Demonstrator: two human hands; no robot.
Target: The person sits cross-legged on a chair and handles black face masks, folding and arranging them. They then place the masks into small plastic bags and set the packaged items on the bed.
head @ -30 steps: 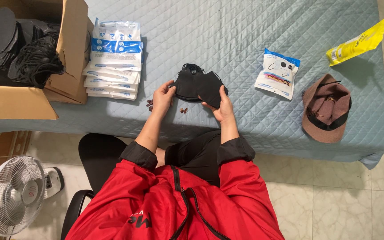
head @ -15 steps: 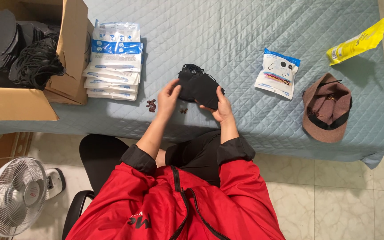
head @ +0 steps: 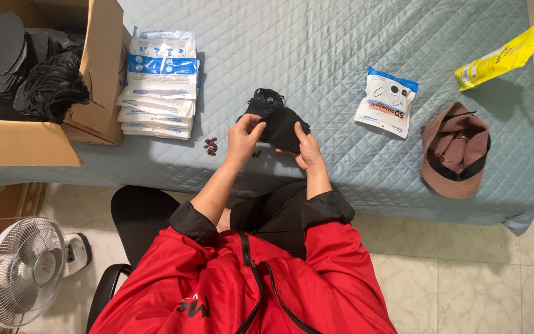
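The left hand [head: 244,137] and right hand [head: 308,150] are both pinching 1 black mask [head: 277,120], fingers curled closed on it, above the quilted table [head: 316,55]. 1 pouch [head: 386,101], 1 cap [head: 454,149] are lying nearby.

The quilted surface [head: 316,49] lies open on its far middle. To the left, a stack of white packets [head: 159,83] and a cardboard box [head: 38,80] block passage. To the right stand a white pouch [head: 385,101], a brown cap [head: 454,148] and a yellow bag [head: 505,55]. Small dark bits [head: 211,145] lie near the left hand [head: 243,139].

Pouch stack [head: 159,83] beside box [head: 38,139]
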